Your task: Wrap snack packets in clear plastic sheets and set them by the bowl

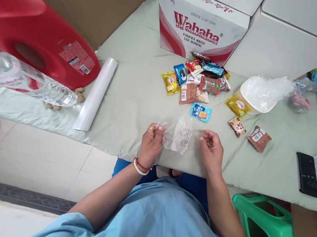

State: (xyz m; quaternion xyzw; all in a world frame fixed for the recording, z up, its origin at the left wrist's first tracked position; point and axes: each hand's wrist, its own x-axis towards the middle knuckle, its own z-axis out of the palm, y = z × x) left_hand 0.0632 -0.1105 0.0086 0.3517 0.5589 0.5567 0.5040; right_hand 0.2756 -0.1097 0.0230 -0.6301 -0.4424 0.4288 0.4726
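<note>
My left hand [152, 143] pinches the edge of a crumpled clear plastic bag [182, 136] above the table's front part. To the right of the bag is my right hand [212, 151], its fingers loosely curled and apart from the thumb, with nothing seen in them. Just beyond the bag lies a blue snack packet [200, 112]. Behind it sits a pile of wrapped snacks [210, 84] in several colours. A yellow packet [238, 105], a small red-and-cream packet [237, 127] and a brown packet [259, 139] lie farther right.
A Wahaba-style water carton [200, 25] printed "Wahaha" stands at the back. Left are a red jug [39, 35], a water bottle [29, 78] and a plastic film roll [96, 94]. Right are a white bowl [244, 86] with plastic in it, a phone [307, 174] and a green stool [270, 228].
</note>
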